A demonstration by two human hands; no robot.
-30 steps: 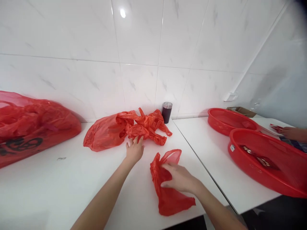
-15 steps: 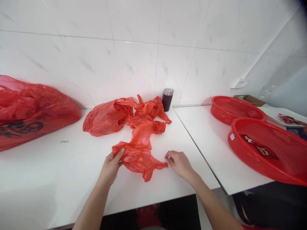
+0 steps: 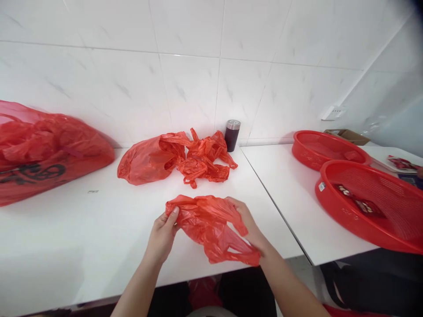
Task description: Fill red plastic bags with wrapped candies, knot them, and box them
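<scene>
A crumpled red plastic bag (image 3: 211,224) is held up above the white table's front part, its loop handles hanging toward the lower right. My left hand (image 3: 166,226) pinches its left end, thumb on top. My right hand (image 3: 246,218) is at the bag's right side, behind the plastic; its fingers are mostly hidden, so its hold cannot be made out. Behind the bag, a pile of crumpled red bags (image 3: 208,158) lies beside a fuller red bag (image 3: 145,160) whose opening faces right.
A large stuffed red bag (image 3: 53,152) with black print lies at the left. A dark cup (image 3: 231,135) with a silver lid stands by the wall. Two red baskets (image 3: 333,215), one holding packets, sit on the right table (image 3: 284,176); a cardboard box (image 3: 348,135) is behind.
The held bag has swung toward the right and spread out between my hands. My right hand has gone from beside the bag to behind its right part. My left hand has shifted slightly right.
</scene>
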